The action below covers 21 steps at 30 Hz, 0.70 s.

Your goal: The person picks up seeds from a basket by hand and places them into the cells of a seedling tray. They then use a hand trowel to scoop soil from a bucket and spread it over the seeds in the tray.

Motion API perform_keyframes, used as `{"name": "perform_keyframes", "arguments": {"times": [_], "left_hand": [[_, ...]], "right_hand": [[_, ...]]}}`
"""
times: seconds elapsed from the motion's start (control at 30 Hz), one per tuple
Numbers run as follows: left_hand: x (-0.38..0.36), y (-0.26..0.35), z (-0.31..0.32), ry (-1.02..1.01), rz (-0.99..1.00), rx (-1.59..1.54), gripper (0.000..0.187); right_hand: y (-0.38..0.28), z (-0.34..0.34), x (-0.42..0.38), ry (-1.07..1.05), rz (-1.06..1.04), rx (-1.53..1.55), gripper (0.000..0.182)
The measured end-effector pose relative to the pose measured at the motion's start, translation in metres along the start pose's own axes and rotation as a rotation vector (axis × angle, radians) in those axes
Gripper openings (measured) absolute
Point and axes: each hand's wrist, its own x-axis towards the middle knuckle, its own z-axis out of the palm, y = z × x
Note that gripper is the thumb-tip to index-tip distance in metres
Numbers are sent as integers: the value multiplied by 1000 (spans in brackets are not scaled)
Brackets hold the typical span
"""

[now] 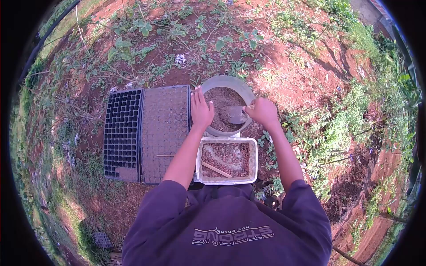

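Note:
My right hand (262, 111) is closed round the handle of a small trowel (236, 115), whose blade rests in the soil (222, 98) inside a round bucket (230, 81). At the bucket's left rim is my left hand (202, 109), its fingers stretched out, holding nothing. Left of it lies a seedling tray filled with soil (164, 115), and beyond that a black cell tray (122, 133) with mostly empty cells and some soil at its lower end. Below the bucket, a clear plastic container (254, 160) holds reddish seeds and a wooden stick (216, 170).
A thin stick (165, 155) lies across the filled tray. Weeds and reddish ground surround the trays and bucket. A small dark tray (102, 240) lies on the ground at lower left. Part of a wall (366, 12) shows at upper right.

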Motion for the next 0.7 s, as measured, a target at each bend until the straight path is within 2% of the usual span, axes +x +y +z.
{"name": "perform_keyframes", "arguments": {"times": [0.03,0.1,0.13,0.23,0.27,0.3,0.37,0.5,0.57,0.63,0.67,0.7], "left_hand": [[-1,-1,3,-19,-35,18,72],[-1,-2,6,-34,-72,41,73],[-2,-2,5,-41,-64,31,73],[0,-1,4,-54,-66,40,72],[-2,0,3,-67,-69,56,72],[-4,0,4,-69,-67,60,72],[-2,-2,6,-36,-48,59,73],[-2,-1,6,-76,-92,33,73],[-2,-3,8,-42,-66,7,73],[-2,-2,7,-49,-81,2,73],[-3,-2,6,-62,-95,3,73],[-3,-1,5,-58,-101,0,73]], "right_hand": [[-1,-2,4,-3,-6,2,44],[-3,-5,11,-138,76,144,39],[-1,8,17,-131,42,75,47],[-8,44,15,-143,-91,-102,45],[-12,51,12,-236,-102,-142,43],[-11,59,8,-236,-101,-136,43],[-6,70,11,-130,-65,-78,40],[2,49,22,-283,97,84,39],[7,41,13,-275,100,119,41],[14,38,5,-163,20,162,37],[17,38,1,-164,14,155,37],[16,31,-8,-86,-77,57,33]]}}
